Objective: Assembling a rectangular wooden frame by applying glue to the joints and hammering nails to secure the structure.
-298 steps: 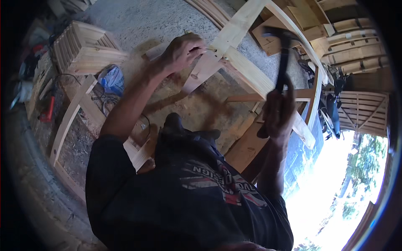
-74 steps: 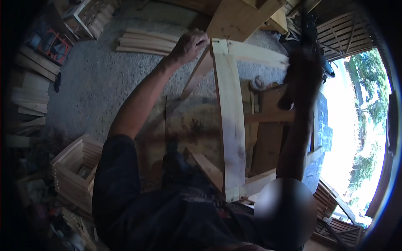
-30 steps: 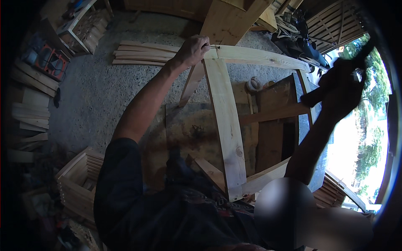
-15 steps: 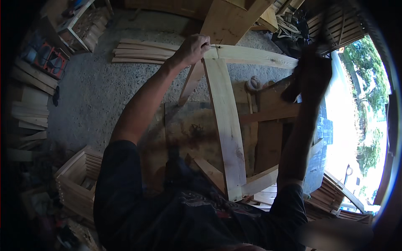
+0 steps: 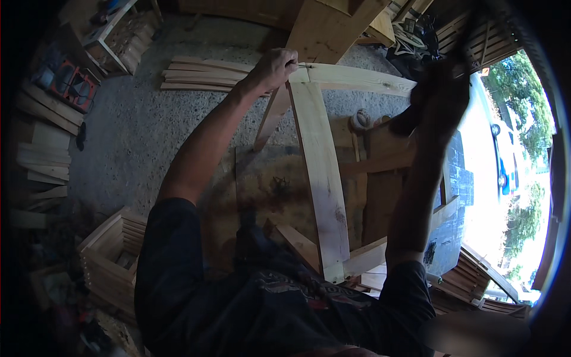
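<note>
A wooden frame of pale boards stands before me, with one wide upright board (image 5: 326,178) meeting a top rail (image 5: 363,78) at the far end. My left hand (image 5: 276,68) is closed at that corner joint, its fingertips pinching a thin dark nail-like pin against the wood. Raised at the right, my right hand (image 5: 443,101) is in deep shadow, closed around a dark long tool. The tool's shape blends into the dark background, so its head cannot be made out.
A stack of thin boards (image 5: 202,76) lies on the concrete floor (image 5: 143,125) beyond my left arm. At the lower left sits a slatted wooden crate (image 5: 113,244). A broad plank (image 5: 324,33) leans at the back. Bright daylight comes through the opening on the right.
My right hand has shifted slightly left and down with the dark tool. My left hand stays at the joint. A vehicle has come into sight outside on the right.
</note>
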`<action>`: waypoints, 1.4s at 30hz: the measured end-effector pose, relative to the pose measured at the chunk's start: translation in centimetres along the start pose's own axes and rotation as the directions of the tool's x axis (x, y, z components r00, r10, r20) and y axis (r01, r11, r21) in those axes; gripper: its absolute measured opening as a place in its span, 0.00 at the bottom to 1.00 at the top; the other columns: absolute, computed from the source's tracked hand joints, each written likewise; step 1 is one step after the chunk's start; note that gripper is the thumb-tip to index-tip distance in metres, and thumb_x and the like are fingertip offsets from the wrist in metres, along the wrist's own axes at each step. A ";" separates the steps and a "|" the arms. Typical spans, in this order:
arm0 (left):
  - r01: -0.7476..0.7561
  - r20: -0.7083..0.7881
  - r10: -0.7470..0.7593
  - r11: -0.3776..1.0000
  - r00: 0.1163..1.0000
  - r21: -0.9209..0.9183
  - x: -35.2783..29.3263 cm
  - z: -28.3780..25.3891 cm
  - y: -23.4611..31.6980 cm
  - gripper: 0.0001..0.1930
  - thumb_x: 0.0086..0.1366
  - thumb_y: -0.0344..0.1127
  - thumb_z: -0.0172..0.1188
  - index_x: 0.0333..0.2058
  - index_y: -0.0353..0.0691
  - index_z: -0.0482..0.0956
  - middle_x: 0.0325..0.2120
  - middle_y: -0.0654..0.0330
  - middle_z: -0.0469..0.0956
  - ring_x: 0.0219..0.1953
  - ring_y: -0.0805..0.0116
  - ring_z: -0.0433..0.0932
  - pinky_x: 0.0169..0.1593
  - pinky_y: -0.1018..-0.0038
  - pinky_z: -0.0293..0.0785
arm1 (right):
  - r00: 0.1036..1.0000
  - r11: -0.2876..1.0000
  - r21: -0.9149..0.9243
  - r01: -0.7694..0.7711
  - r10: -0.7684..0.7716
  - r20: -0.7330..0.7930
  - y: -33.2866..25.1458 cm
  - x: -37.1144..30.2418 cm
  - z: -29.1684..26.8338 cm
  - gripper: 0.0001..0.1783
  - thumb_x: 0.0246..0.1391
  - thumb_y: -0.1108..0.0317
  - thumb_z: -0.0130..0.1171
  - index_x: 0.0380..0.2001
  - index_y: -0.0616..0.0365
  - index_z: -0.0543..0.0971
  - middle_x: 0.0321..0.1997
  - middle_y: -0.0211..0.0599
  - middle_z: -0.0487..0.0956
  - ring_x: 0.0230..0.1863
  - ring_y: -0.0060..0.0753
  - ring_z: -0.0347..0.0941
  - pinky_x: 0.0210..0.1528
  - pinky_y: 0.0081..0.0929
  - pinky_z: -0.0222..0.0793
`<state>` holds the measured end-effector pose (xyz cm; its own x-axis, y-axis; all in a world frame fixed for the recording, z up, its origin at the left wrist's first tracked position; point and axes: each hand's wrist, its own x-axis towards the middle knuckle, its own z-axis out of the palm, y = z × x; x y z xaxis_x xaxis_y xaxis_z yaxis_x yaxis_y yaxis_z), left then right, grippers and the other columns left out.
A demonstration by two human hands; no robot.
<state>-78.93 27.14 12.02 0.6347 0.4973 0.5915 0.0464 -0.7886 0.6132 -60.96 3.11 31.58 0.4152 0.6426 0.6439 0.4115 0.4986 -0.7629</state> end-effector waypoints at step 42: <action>0.126 0.238 -0.351 0.759 0.906 0.639 -9.3 12.2 30.2 0.31 0.62 0.33 0.64 0.62 0.35 0.65 0.64 0.45 0.60 0.67 0.46 0.59 0.68 0.57 0.56 | 0.589 0.645 -0.361 -0.674 0.173 -0.790 -3.1 -33.9 -51.7 0.11 0.54 0.65 0.69 0.36 0.57 0.80 0.26 0.26 0.79 0.26 0.21 0.73 0.30 0.24 0.70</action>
<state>-74.00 -5.76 18.67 0.7422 0.6408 0.1960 0.6079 -0.7669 0.2057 -34.39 -50.29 15.05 0.9564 0.0052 0.2922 0.2782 -0.3217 -0.9051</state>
